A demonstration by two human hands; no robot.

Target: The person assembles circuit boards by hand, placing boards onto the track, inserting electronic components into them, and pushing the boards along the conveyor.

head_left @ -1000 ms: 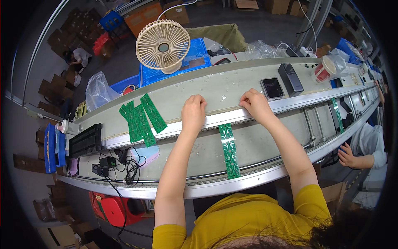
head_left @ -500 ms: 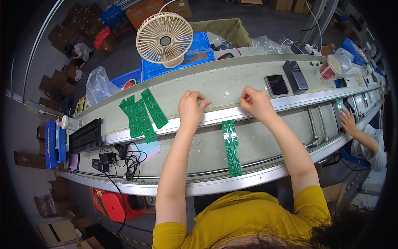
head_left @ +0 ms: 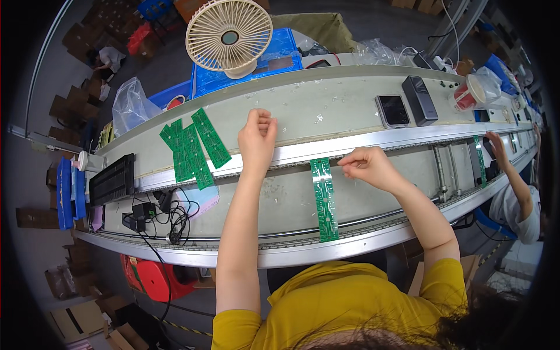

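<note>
A long green circuit board (head_left: 325, 201) bridges the two rails of the line in front of me. My right hand (head_left: 368, 167) is beside its far end, thumb and fingers pinched together just right of the board; anything between them is too small to make out. My left hand (head_left: 258, 140) hovers over the far rail and the pale ledge, its fingers curled in, and whatever they hold is hidden. Left of it, several green circuit boards (head_left: 189, 150) lie overlapping on the ledge and rail. Tiny clear bits (head_left: 319, 118) are scattered over the ledge.
A phone (head_left: 392, 111) and a dark grey block (head_left: 419, 100) rest on the ledge at right. Behind stands a beige fan (head_left: 230, 38). A black tray (head_left: 112, 179) and tangled cables (head_left: 178, 219) are at left. A co-worker's hand (head_left: 498, 150) is near another board (head_left: 480, 160).
My right hand has come nearer, from over the ledge to beside the board's far end. My left hand has shifted a little left. The co-worker's hand has moved, and the view has tilted slightly.
</note>
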